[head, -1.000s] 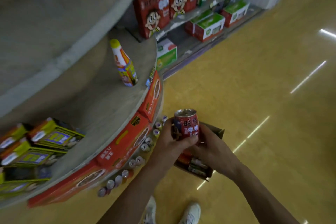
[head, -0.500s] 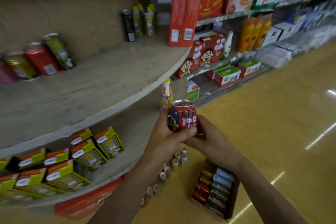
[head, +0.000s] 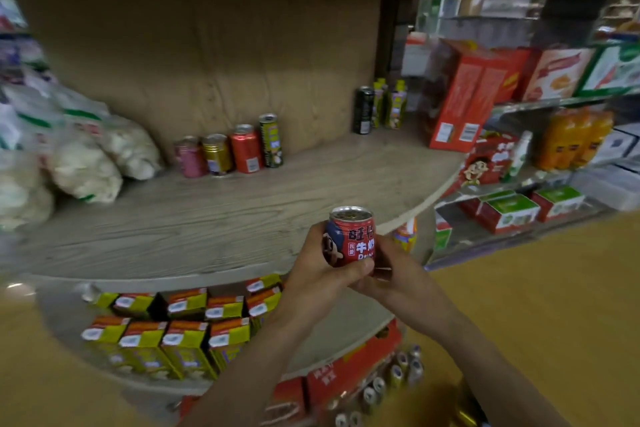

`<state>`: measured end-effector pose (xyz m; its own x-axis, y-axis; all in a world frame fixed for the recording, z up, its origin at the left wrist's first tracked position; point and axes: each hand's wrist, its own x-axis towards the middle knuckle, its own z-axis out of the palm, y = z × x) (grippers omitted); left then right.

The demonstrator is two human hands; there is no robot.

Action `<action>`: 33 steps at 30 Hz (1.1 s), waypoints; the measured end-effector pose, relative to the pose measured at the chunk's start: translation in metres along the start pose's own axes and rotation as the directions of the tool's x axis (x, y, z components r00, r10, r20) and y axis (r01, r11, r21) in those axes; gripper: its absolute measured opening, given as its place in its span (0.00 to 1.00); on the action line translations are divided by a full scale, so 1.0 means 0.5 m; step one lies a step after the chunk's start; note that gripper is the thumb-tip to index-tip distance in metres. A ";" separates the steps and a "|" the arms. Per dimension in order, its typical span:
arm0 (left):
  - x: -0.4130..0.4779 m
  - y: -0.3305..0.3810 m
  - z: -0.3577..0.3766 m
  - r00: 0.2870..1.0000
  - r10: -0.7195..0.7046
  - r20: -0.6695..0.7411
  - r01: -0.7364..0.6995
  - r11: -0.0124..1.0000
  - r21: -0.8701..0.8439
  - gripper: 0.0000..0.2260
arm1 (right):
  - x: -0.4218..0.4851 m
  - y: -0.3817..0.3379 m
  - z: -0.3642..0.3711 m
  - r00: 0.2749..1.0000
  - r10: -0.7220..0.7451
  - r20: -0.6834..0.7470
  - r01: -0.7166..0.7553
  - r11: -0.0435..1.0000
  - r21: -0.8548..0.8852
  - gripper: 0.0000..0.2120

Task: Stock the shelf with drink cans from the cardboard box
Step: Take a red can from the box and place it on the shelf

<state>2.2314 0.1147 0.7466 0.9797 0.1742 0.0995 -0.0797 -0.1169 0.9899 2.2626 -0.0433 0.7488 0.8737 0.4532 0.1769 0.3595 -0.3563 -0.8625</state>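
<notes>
I hold a small red drink can (head: 353,236) upright in front of the edge of the wooden shelf (head: 214,218). My left hand (head: 322,274) wraps its side with the thumb across the front. My right hand (head: 391,277) cups it from below and the right. Several cans (head: 228,149) stand in a row at the back of this shelf. The cardboard box is mostly hidden behind my right forearm; only a yellow can (head: 465,416) shows at the bottom edge.
White bagged goods (head: 79,156) lie on the shelf's left. A dark can and bottles (head: 377,107) and a red carton (head: 464,97) stand at its right. Yellow drink cartons (head: 180,326) fill the shelf below. Small bottles (head: 391,378) line the floor. Farther shelves run on the right.
My view has tilted up, so the shelf with the row of cans now faces me. Both hands have lifted the red can up to the shelf edge; the box has dropped out of sight.
</notes>
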 end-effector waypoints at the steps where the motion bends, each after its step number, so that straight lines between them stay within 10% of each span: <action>1: 0.004 -0.001 -0.017 1.000 -0.003 -0.026 0.003 1.000 0.004 0.31 | 0.015 -0.006 0.013 1.000 -0.012 0.016 0.012 1.000 -0.001 0.22; 33: 0.171 -0.079 -0.273 0.902 -0.067 -0.427 0.130 0.984 0.120 0.29 | 0.388 -0.022 0.251 0.944 -0.072 0.323 0.106 0.991 -0.087 0.26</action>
<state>2.2932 0.2679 0.7299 0.8102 0.5824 0.0663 0.0711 -0.2099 0.9751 2.3867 0.1512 0.7331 0.6924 0.7175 0.0761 0.4772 -0.3763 -0.7942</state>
